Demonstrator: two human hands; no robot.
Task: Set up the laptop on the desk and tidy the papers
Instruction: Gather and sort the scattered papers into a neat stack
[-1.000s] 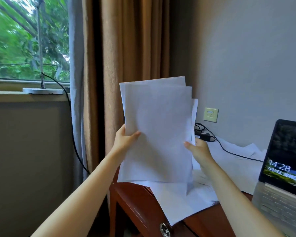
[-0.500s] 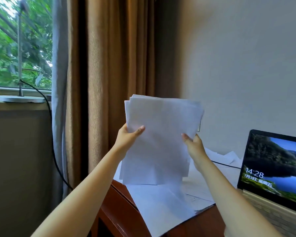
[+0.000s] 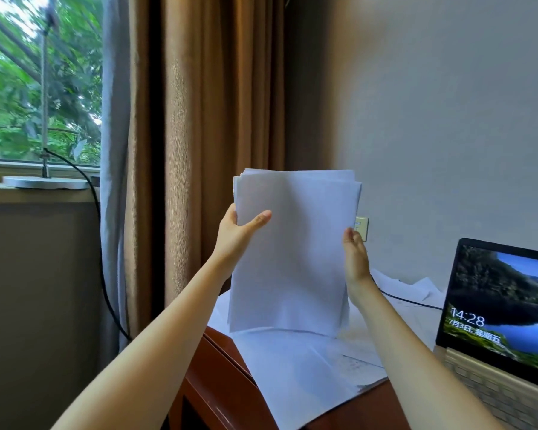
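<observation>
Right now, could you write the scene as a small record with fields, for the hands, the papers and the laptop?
left hand: grips the left edge of the paper stack, thumb in front
right hand: against the stack's right edge; grip unclear
paper stack: upright over the loose sheets; contact unclear
loose sheets: spread over the desk, overhanging its near edge
laptop: open at right, lock screen showing 14:28
cable: black, across sheets behind the right hand
</observation>
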